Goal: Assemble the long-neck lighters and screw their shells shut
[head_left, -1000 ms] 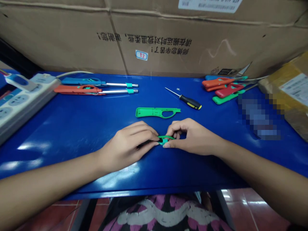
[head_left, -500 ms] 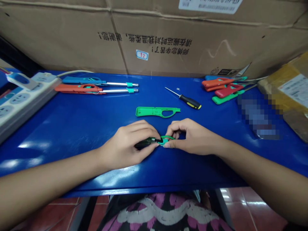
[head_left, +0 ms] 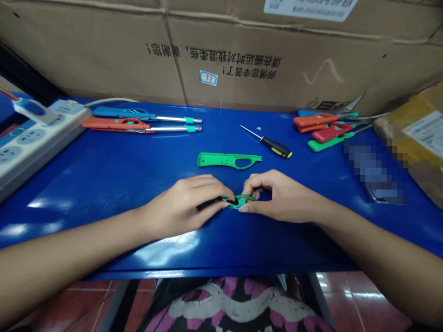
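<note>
Between my two hands, low over the blue table, is a green lighter half [head_left: 247, 198] with a teal trigger piece and a black part in it; much of it is covered by my fingers. My left hand [head_left: 197, 200] is closed around its left end, thumb and fingertips pinching near the black part. On the other end, the thumb and forefinger of my right hand [head_left: 273, 196] pinch it by the teal piece. Just beyond my hands lies the other green casing half [head_left: 221, 160], inner side up. A black and yellow screwdriver [head_left: 277, 146] lies behind it to the right.
Blue and orange long-necked lighters [head_left: 117, 124] lie at the back left beside a white power strip [head_left: 41, 131]. Several more lighters [head_left: 328, 131] are piled back right, near a pixelated object [head_left: 375, 170] and a taped carton [head_left: 415, 124]. A large cardboard box [head_left: 221, 55] stands along the back.
The view has shifted slightly. My left fingertips have moved a little over the black part in the green lighter half; both hands still hold it.
</note>
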{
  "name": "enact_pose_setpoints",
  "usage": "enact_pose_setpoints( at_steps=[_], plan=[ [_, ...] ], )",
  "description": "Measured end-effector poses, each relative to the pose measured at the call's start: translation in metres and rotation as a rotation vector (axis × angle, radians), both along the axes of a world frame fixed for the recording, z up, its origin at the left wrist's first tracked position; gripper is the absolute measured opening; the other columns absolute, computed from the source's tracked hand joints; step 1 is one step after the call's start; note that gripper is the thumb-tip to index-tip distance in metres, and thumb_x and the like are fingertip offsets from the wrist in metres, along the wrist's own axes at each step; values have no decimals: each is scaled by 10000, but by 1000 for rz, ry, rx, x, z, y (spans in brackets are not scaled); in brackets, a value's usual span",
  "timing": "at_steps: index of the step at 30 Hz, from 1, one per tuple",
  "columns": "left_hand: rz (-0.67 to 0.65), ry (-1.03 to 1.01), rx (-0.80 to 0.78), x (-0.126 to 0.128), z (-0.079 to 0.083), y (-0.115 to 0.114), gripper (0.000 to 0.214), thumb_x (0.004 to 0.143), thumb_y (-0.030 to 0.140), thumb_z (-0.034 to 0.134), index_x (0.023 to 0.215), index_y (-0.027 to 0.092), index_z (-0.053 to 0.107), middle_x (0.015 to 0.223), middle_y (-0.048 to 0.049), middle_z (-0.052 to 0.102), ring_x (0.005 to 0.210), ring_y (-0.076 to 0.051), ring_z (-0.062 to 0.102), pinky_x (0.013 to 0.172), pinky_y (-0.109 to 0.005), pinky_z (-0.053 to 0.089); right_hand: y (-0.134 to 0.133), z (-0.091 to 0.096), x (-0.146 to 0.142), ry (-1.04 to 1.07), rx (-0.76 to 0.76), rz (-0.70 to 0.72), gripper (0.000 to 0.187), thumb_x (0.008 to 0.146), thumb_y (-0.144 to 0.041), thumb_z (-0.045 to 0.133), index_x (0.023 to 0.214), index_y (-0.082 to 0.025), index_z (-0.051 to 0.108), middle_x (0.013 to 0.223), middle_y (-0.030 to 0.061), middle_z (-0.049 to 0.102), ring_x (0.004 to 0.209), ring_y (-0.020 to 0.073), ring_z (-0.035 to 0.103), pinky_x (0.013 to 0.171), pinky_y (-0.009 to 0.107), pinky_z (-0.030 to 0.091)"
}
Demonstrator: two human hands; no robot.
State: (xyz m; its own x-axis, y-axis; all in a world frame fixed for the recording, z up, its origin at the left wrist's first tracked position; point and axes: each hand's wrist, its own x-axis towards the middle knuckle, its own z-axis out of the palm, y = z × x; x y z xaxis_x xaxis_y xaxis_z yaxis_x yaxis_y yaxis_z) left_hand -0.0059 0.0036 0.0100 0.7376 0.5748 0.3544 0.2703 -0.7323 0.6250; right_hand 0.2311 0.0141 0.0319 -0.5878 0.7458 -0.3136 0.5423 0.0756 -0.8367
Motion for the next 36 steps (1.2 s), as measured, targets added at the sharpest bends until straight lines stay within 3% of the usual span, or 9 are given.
enact_pose_setpoints(
  at_steps=[18,30,36],
  plan=[
    [-21,-56,7,2,-5,-2,176,969,120,564,1099,133,681,971,-103,725,913,-190,668,843,-332,557,1,1,4,-39,57,55,109,810,-272,670,748,-184,655,723,-14,554,713,135,478,691,287,399],
    [51,-85,-137,7,-5,-6,163,949,113,598,1066,152,706,948,-61,721,857,-152,658,781,-268,532,3,3,7,-26,91,125,91,821,-259,672,781,-178,669,752,-14,592,724,129,502,699,278,410],
    [120,-80,-249,7,-3,-9,133,936,130,623,1012,163,727,942,-47,726,835,-144,663,761,-263,530,6,1,8,49,-5,127,121,810,-281,729,769,-180,676,778,-15,640,767,135,538,755,284,416]
  ],
)
